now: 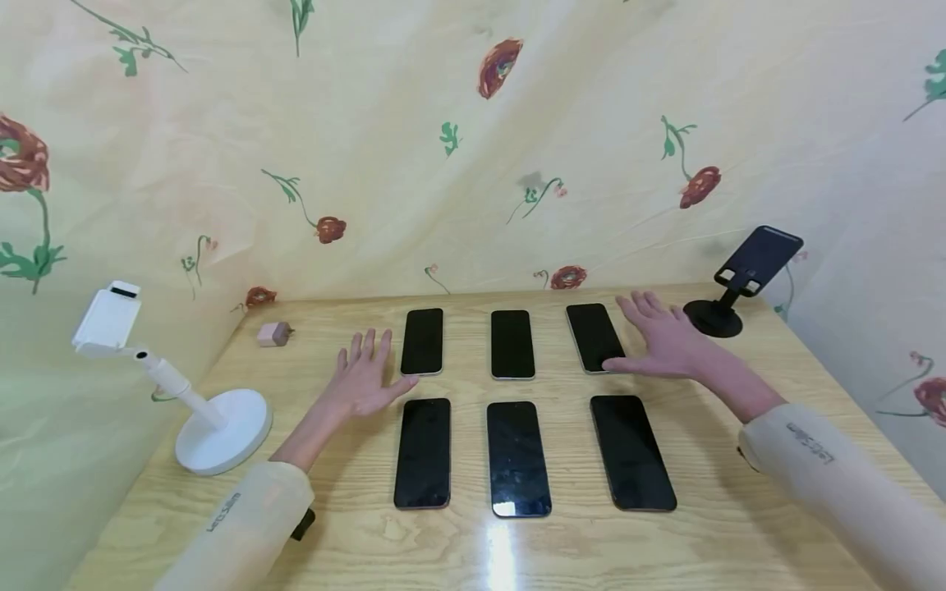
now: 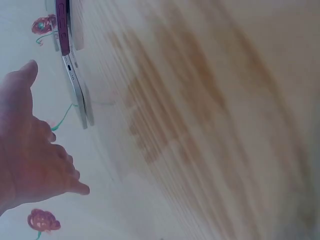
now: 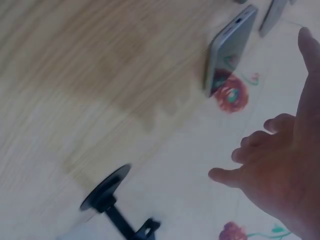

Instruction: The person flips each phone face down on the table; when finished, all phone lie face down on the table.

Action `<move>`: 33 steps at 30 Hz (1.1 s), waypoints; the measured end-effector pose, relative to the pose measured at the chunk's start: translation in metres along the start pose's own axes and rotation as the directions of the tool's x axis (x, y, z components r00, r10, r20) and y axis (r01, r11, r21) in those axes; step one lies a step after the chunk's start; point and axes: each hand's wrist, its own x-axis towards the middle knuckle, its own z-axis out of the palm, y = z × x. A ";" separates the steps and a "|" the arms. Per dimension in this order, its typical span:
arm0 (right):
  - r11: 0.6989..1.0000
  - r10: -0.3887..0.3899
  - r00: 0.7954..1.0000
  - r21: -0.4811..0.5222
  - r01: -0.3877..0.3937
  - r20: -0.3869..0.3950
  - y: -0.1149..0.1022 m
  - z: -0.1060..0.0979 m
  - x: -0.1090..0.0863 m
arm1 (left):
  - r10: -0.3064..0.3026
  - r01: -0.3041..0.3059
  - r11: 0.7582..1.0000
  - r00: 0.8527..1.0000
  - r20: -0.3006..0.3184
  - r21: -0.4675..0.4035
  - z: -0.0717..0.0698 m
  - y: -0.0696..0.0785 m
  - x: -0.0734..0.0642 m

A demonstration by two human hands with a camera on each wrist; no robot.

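Several dark-screened smartphones lie face up on the wooden table in two rows. My left hand (image 1: 362, 384) is spread, its thumb near the lower edge of the back-left phone (image 1: 422, 341) and above the front-left phone (image 1: 423, 453). The right hand (image 1: 668, 341), fingers also spread, has its thumb over the lower corner of the back-right phone (image 1: 594, 336); in the right wrist view that hand appears apart from the phone (image 3: 232, 47). Between them lie the back-middle phone (image 1: 512, 345) and front-middle phone (image 1: 518, 460), with the front-right phone (image 1: 632, 453) nearer me. Neither hand holds anything.
At the left stands a white phone stand (image 1: 225, 431) on a round base, with a small pinkish charger plug (image 1: 274, 334) behind it. A black phone stand (image 1: 714, 318) is at the back right. Flowered sheeting (image 1: 414, 205) hangs behind the table (image 1: 355, 525).
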 end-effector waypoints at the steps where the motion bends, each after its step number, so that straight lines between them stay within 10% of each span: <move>1: 1.000 -0.017 1.000 0.007 0.017 -0.002 -0.005 0.001 0.005 | 0.005 -0.005 1.000 1.000 0.001 -0.004 0.000 0.000 0.002; 11: 0.973 -0.221 0.975 0.062 0.221 -0.002 -0.068 0.016 0.063 | 0.010 -0.011 0.998 1.000 -0.017 -0.063 -0.005 0.000 0.015; 33: 0.958 -0.275 0.955 0.121 0.262 0.111 -0.154 0.066 0.152 | 0.031 -0.031 0.991 1.000 0.001 -0.129 0.004 0.005 0.033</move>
